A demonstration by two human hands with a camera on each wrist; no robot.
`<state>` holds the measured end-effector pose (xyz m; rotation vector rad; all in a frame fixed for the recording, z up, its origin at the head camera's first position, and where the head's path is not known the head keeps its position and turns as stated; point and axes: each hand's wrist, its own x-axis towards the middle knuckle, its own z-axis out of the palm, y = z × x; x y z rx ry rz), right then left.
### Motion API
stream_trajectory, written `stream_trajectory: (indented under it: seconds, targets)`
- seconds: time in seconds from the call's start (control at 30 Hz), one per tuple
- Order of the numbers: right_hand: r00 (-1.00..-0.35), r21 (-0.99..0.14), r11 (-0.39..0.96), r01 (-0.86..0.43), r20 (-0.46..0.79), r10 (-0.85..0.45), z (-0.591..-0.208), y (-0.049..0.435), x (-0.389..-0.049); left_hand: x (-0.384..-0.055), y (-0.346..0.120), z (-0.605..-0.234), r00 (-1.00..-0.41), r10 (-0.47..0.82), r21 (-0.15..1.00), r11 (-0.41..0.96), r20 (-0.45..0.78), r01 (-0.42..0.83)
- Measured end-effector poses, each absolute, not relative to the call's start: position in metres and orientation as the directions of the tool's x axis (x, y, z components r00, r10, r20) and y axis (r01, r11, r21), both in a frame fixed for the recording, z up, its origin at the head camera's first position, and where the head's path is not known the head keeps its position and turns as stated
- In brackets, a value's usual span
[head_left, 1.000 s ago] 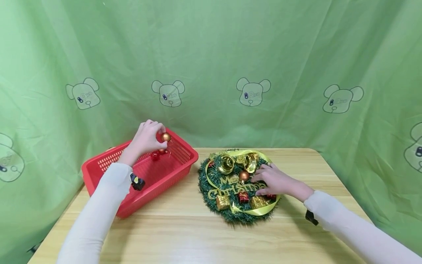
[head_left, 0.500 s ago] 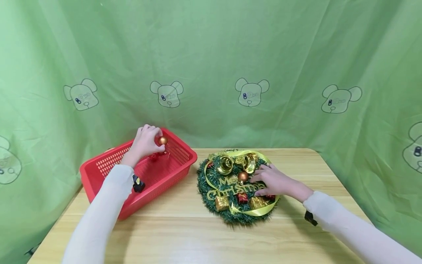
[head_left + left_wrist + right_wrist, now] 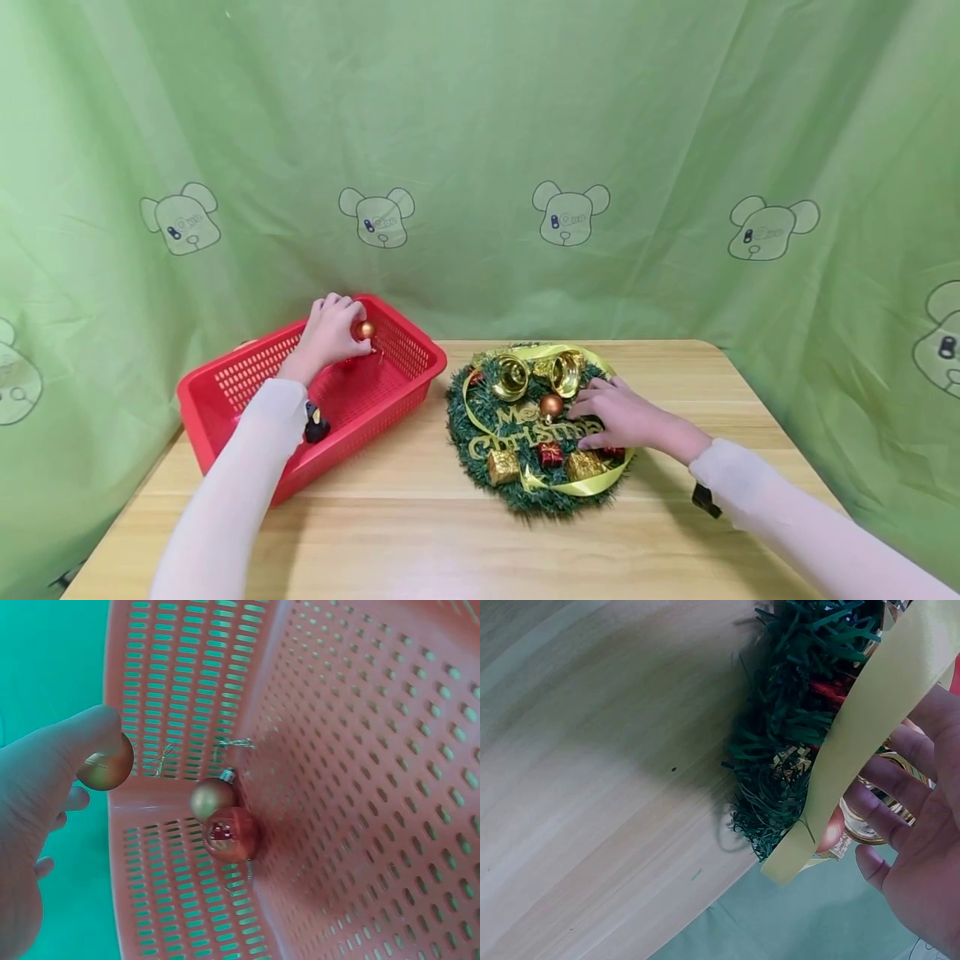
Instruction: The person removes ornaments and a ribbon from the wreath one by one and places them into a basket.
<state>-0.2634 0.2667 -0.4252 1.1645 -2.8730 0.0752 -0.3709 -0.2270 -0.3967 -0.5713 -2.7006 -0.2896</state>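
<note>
Your left hand (image 3: 327, 333) pinches a gold ball (image 3: 366, 330) over the basket (image 3: 382, 421); beyond your fingers, inside, a red ball (image 3: 231, 835) touches a second gold ball (image 3: 211, 799). Your right hand (image 3: 618, 417) — fingers loosely extended — is at the wreath (image 3: 532, 496), a copper ball (image 3: 551, 406) just beside its fingertips.
</note>
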Motion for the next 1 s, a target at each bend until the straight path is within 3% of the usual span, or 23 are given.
stream_trajectory:
  seconds: [0.4,1.0]
  targets:
    - [-0.714,-0.022,0.715,-0.699,0.067,-0.697,-0.424,0.266,-0.262,-0.377,-0.228,-0.412,-0.850,0.392,0.044,0.900,0.351,0.434]
    - [-0.721,-0.030,0.720,-0.693,0.062,-0.690,-0.426,0.265,-0.262,-0.376,-0.230,-0.429,-0.866,0.392,0.047,0.903,0.310,0.426]
